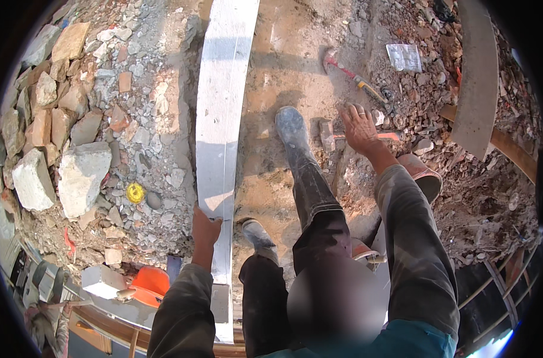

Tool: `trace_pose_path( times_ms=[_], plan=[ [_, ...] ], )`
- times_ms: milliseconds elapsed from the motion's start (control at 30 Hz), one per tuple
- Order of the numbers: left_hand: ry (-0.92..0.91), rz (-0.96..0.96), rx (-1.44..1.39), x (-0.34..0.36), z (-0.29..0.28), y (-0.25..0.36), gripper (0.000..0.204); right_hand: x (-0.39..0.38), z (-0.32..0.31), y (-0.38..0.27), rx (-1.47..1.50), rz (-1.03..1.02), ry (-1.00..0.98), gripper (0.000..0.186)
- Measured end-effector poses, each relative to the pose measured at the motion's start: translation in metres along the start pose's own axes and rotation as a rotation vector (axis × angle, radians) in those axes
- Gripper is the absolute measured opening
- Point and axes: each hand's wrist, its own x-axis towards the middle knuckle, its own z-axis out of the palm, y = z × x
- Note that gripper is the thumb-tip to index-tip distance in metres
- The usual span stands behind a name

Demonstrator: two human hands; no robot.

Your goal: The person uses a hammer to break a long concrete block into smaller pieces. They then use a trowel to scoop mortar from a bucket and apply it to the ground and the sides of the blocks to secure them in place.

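Note:
A long pale board or beam [220, 113], with a thin line along its length, runs from the far edge down toward me. My left hand [206, 230] is closed at its left edge, the thumb lying over the top face; the other fingers are partly hidden. At the right, my right hand [360, 128] is stretched out with fingers spread and a ring on one finger. Beneath it lies a club hammer [327, 136] with an orange handle, partly covered by the hand. Farther off is a claw hammer [358, 80] with a red and yellow handle.
Rubble and large stones [83, 176] fill the left side, with a yellow round tape measure [135, 193] among them. An orange hard hat [150, 285] sits near left. A bucket [423, 173] is beside my right arm. A curved-looking plank [477, 83] stands at right.

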Motion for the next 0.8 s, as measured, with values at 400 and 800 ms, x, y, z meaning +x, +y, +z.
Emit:
trace_pose_path(
  times_ms=[400,800],
  plan=[
    [0.138,-0.058,0.306,-0.012,-0.026,0.053,0.113,-0.050,0.019,-0.008,0.711,0.428,-0.777,0.051],
    [0.130,-0.163,-0.095,0.016,-0.020,0.112,0.114,0.154,-0.235,0.165,1.052,0.504,-0.071,0.069]
  ],
)
